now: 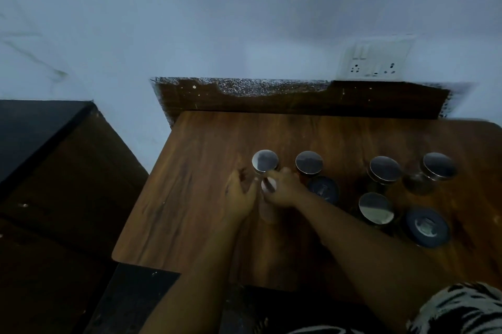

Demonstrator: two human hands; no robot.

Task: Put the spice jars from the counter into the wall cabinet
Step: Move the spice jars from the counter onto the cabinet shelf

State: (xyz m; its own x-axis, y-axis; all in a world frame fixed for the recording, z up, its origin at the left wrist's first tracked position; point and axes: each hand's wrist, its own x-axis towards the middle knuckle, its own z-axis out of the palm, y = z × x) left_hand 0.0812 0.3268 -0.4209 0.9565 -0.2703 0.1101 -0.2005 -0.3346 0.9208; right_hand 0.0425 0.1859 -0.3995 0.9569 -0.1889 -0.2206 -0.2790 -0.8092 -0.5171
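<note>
Several spice jars stand on the wooden counter (190,197). Most have round steel lids, such as one (265,161) at the back left and one (385,168) further right. Two have dark blue lids (323,188) (426,227). Between my hands stands a slim pale jar (267,211) with a light lid. My right hand (284,188) curls its fingers over that jar's top. My left hand (240,195) lies against the jar's left side with fingers fairly straight. The wall cabinet is out of view.
A wooden backboard (298,101) runs along the wall behind the counter, with a white socket panel (376,60) above it at the right. A dark cabinet (40,143) stands lower at the left. The counter's left half holds no jars.
</note>
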